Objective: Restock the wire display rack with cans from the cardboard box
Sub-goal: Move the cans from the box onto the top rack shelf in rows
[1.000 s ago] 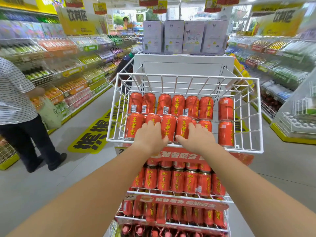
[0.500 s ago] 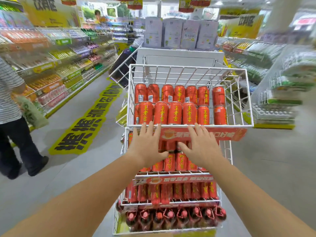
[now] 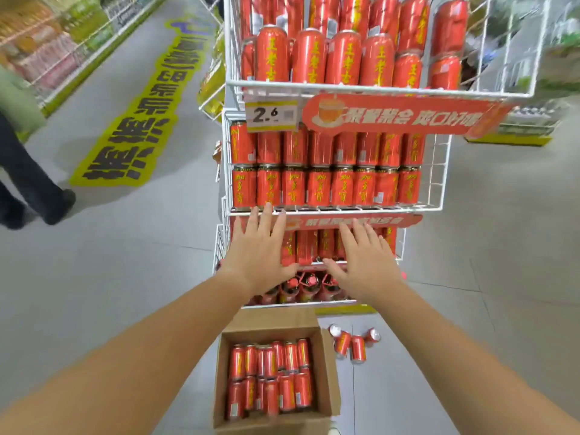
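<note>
Nearest, at 6 o'clock: open cardboard box on the floor, red cans lying inside in two rows, roughly a dozen showing; exact count blurred. Just right of the box, at 5 o'clock, four loose cans on the floor tiles.

Mid-frame: both hands empty. Left hand with fingers spread flat, palm down, fingertips at the front wire of the second tier. Right hand likewise splayed, holding nothing, in front of the third tier.

Beyond, 12 o'clock: white wire display rack, four tiers visible. Top basket holds tall cans; second tier about eight across, stacked two high; third tier partly hidden by the hands; bottom tier holds bottles, number unclear. Price tag at the top tier's front, left.

Judgement: between loads. Next move calls for reaching down to the box, gripping cans, lifting them to whichever tier has gaps.

At 9 o'clock, a bystander's legs in the aisle.
</note>
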`<state>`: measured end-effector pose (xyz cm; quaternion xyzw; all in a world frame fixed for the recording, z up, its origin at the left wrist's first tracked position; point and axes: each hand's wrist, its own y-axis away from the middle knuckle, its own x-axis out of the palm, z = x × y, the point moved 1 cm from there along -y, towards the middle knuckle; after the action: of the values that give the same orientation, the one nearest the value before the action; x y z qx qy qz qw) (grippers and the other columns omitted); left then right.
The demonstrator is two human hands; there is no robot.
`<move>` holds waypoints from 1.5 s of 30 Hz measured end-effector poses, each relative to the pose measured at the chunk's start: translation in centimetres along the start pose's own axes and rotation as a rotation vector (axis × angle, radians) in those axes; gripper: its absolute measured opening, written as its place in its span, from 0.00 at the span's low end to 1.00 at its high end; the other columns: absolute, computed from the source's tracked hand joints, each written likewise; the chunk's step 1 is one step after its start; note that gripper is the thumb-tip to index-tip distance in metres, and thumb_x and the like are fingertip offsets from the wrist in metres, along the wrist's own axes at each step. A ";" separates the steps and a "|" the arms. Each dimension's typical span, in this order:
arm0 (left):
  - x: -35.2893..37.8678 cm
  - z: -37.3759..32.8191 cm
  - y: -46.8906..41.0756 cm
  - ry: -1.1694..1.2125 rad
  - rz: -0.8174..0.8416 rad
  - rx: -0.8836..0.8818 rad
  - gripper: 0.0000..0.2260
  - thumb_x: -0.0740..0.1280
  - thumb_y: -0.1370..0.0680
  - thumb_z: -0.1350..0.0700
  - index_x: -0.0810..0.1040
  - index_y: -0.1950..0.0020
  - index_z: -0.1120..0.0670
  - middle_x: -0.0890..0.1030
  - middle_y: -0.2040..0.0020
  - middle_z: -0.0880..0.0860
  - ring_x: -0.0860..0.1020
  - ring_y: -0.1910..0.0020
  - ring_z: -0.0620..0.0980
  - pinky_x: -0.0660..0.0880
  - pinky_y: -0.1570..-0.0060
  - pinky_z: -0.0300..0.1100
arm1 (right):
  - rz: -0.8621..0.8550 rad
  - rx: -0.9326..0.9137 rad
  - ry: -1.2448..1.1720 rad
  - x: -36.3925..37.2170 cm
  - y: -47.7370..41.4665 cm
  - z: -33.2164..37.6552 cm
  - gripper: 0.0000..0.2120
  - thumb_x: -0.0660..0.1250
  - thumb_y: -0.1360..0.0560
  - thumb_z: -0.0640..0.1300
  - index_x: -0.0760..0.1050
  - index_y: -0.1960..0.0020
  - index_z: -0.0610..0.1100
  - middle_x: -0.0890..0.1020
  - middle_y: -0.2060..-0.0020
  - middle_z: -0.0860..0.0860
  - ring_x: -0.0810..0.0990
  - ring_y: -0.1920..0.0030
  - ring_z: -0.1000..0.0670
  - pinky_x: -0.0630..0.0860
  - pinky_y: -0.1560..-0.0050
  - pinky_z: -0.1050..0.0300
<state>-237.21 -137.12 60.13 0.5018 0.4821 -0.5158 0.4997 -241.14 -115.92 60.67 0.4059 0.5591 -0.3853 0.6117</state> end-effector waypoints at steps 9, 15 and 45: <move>19.9 -1.6 4.5 -0.001 0.182 -0.065 0.49 0.59 0.28 0.28 0.48 0.17 0.56 0.53 0.18 0.63 0.54 0.20 0.64 0.57 0.26 0.64 | 0.207 -0.063 -0.033 19.9 1.3 -0.3 0.39 0.52 0.22 0.66 0.53 0.19 0.44 0.57 0.20 0.42 0.56 0.21 0.40 0.57 0.24 0.42; 35.3 -2.0 8.1 0.031 0.328 -0.169 0.48 0.53 0.30 0.28 0.53 0.18 0.57 0.59 0.20 0.63 0.60 0.22 0.64 0.61 0.28 0.62 | 0.434 -0.097 -0.057 35.5 2.7 0.0 0.38 0.53 0.22 0.64 0.52 0.20 0.43 0.55 0.21 0.42 0.53 0.21 0.40 0.56 0.24 0.41; 78.9 2.0 11.8 0.701 0.588 -1.020 0.34 0.74 0.24 0.50 0.60 0.24 0.55 0.73 0.32 0.57 0.77 0.35 0.57 0.74 0.38 0.52 | 0.783 0.273 -0.493 81.4 -0.2 6.1 0.31 0.69 0.26 0.60 0.66 0.31 0.44 0.74 0.37 0.44 0.74 0.35 0.42 0.73 0.36 0.46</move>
<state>-225.25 -142.04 -18.61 0.4511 0.6417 0.1257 0.6074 -232.75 -123.10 -20.20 0.5591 0.1468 -0.2805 0.7663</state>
